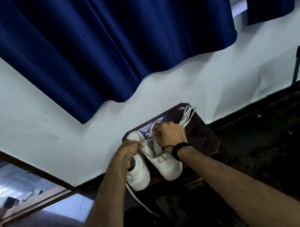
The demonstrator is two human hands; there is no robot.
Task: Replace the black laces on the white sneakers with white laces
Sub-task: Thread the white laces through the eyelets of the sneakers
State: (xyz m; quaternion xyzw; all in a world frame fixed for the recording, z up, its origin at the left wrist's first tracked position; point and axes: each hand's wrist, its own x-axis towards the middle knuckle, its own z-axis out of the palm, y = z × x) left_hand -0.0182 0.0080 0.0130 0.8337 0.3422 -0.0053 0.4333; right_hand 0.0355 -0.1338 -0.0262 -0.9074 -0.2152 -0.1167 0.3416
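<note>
Head view, looking down: 2 white low-top sneakers sit side by side on a small dark brown wooden stool (205, 134) pushed against the pale wall (29, 116). On the stool's near-left part lies the left white sneaker (138, 175), its heel close to the stool's near edge; just to its right, touching or nearly so, lies the right white sneaker (167, 166).

Both hands work over the right sneaker's lacing area. The left hand (129, 153) has its fingers curled, pinching a flat white lace (138, 198) — the lace's free end hangs down past the stool's near edge toward the dark floor (268, 154). The right hand (169, 133), a black band on its wrist, is curled around the lace at the sneaker's eyelets; the exact finger hold is hidden by the knuckles.

At the stool's far-right corner rests a bundle of loose white laces (187, 114), just beyond the right hand.

Right of the stool the floor lies open up to a dark metal frame (297, 64). Above the stool hangs a deep blue curtain (105, 42).
</note>
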